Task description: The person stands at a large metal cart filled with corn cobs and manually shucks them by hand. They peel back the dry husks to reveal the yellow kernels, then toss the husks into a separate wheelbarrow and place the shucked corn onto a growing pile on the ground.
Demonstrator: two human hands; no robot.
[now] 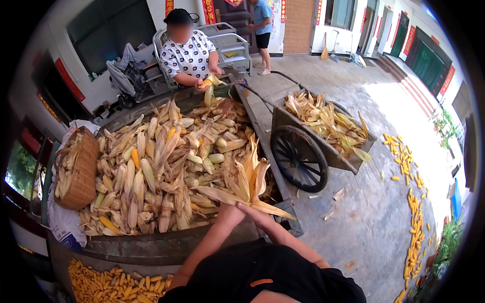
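Both my hands meet at the near right corner of a metal cart bed [159,242] heaped with unhusked corn ears [166,170]. Spread dry corn husks [248,185] fan out above and beyond them. My left hand [230,213] closes round the base of the husks; my right hand [252,212] is against it, its thumb on the husk base. Whether a cob or stalk is inside the grip is hidden. A few bare yellow cobs, such as one corn cob [135,158], lie among the husked-over ears.
Across the bed a person [189,57] holds a partly husked ear. A two-wheeled cart [316,132] with loose husks stands right of the bed. A wicker basket [77,168] rests at left. Yellow cobs [117,286] lie below and along the right; another person [262,34] stands behind.
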